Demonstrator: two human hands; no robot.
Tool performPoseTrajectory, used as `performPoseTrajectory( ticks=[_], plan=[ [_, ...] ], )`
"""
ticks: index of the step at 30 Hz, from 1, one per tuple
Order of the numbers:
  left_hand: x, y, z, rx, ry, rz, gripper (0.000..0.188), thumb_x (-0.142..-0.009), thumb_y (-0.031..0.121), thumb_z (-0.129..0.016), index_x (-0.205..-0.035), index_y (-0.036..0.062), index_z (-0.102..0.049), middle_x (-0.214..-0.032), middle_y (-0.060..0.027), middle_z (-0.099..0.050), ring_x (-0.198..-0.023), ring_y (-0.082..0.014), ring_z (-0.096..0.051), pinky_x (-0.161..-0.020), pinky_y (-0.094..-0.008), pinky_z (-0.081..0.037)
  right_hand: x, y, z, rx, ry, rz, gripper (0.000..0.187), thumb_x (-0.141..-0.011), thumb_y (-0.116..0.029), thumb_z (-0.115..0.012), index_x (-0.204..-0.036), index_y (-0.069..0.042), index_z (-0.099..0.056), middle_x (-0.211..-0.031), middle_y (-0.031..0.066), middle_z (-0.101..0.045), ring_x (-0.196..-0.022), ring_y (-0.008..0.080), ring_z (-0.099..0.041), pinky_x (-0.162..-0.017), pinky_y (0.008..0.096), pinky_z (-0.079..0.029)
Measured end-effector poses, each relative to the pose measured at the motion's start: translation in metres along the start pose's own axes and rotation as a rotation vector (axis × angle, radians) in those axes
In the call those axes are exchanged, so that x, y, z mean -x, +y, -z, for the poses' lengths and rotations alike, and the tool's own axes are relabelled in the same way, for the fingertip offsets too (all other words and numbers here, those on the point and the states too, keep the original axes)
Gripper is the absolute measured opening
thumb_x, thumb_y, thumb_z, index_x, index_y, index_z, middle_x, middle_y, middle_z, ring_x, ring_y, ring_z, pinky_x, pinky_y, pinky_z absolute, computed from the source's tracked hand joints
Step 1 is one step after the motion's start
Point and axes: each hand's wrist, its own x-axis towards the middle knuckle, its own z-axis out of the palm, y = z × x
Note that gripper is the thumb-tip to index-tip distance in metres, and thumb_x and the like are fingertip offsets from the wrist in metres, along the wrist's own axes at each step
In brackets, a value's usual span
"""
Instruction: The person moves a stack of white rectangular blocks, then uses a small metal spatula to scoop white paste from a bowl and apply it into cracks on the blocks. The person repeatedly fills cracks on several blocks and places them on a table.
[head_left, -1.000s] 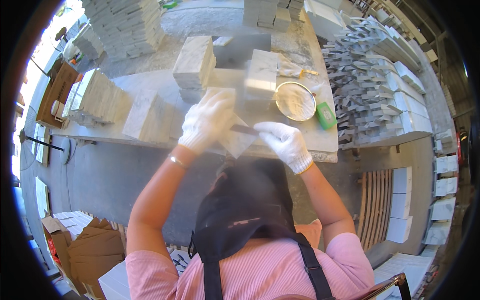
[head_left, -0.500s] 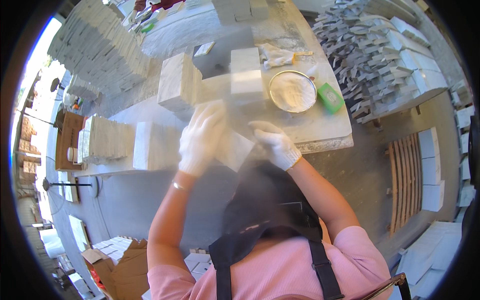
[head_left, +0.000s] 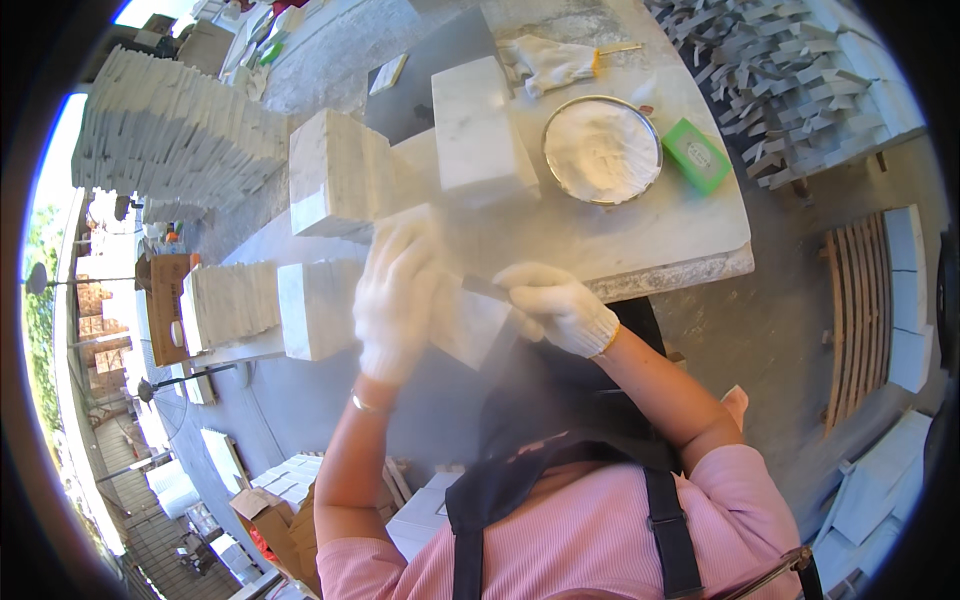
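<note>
White knit gloves cover both of my hands. A white marble-like tile (head_left: 468, 328) sits tilted at the front edge of the table, with my left hand (head_left: 397, 295) closed around its left side. My right hand (head_left: 562, 308) is closed on a small dark flat strip (head_left: 487, 289), which lies along the tile's upper right edge. Motion and a pale haze blur the strip, so its exact kind cannot be made out. Beyond my left hand stands a stack of white tiles (head_left: 335, 172). A second tile stack (head_left: 478, 125) is farther right.
A round bowl of white powder (head_left: 602, 150), a green box (head_left: 697, 157) and a spare glove (head_left: 552, 65) lie on the table's right side. More tile stacks (head_left: 232, 303) line the left edge. A wooden pallet (head_left: 858, 315) stands at right, an opened carton (head_left: 290, 525) at lower left.
The whole view has shifted and turned slightly. My right hand has come lower against the tile, and the dark strip now shows at the tile's edge. My left hand keeps its hold.
</note>
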Motion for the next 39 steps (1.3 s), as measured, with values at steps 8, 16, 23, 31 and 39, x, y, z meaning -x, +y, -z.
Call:
performPoseTrajectory(
  ticks=[8,16,23,31,39],
  plan=[
    [0.001,-0.009,-0.003,-0.008,0.007,-0.053,0.033,-0.081,0.006,-0.072,-0.112,0.0059,-0.063,-0.126,-0.0180,-0.063,-0.117,-0.0376,-0.060,-0.092,-0.0435,-0.051,-0.024,-0.002,-0.018,0.108,0.057,0.092,0.030,-0.092,-0.013,-0.063,-0.118,0.003,-0.064,-0.086,0.0063,-0.063,-0.065,0.0124,-0.052,-0.058,0.0260,-0.040],
    [0.002,-0.009,-0.002,0.005,-0.012,-0.050,0.033,-0.081,0.007,-0.072,-0.113,0.0044,-0.063,-0.125,-0.0192,-0.064,-0.118,-0.0390,-0.059,-0.092,-0.0443,-0.050,-0.005,-0.002,-0.013,-0.011,0.061,0.024,0.032,-0.092,-0.012,-0.063,-0.119,0.004,-0.063,-0.086,0.0062,-0.063,-0.064,0.0122,-0.051,-0.058,0.0258,-0.040],
    [-0.001,-0.005,0.000,0.023,-0.026,-0.038,0.032,-0.081,0.007,-0.071,-0.112,0.0040,-0.064,-0.126,-0.0192,-0.064,-0.118,-0.0394,-0.059,-0.093,-0.0440,-0.050,0.002,0.000,-0.012,-0.061,0.033,0.013,0.027,-0.091,-0.013,-0.066,-0.113,0.002,-0.065,-0.082,0.0038,-0.062,-0.060,0.0120,-0.051,-0.054,0.0266,-0.040],
    [-0.001,-0.005,0.001,0.008,-0.035,-0.040,0.029,-0.081,0.007,-0.070,-0.110,0.0045,-0.065,-0.127,-0.0181,-0.063,-0.120,-0.0389,-0.058,-0.092,-0.0430,-0.050,-0.006,0.003,-0.020,0.003,0.112,0.063,0.026,-0.091,-0.013,-0.063,-0.112,0.003,-0.065,-0.075,0.0038,-0.059,-0.058,0.0116,-0.050,-0.052,0.0262,-0.037],
    [0.002,-0.007,-0.001,0.035,-0.033,-0.017,0.028,-0.082,0.009,-0.070,-0.109,0.0046,-0.065,-0.129,-0.0177,-0.063,-0.121,-0.0379,-0.057,-0.093,-0.0424,-0.049,0.001,0.002,-0.017,-0.026,0.084,0.044,0.029,-0.093,-0.013,-0.063,-0.117,0.003,-0.063,-0.081,0.0049,-0.061,-0.062,0.0113,-0.051,-0.056,0.0255,-0.039]
  ],
)
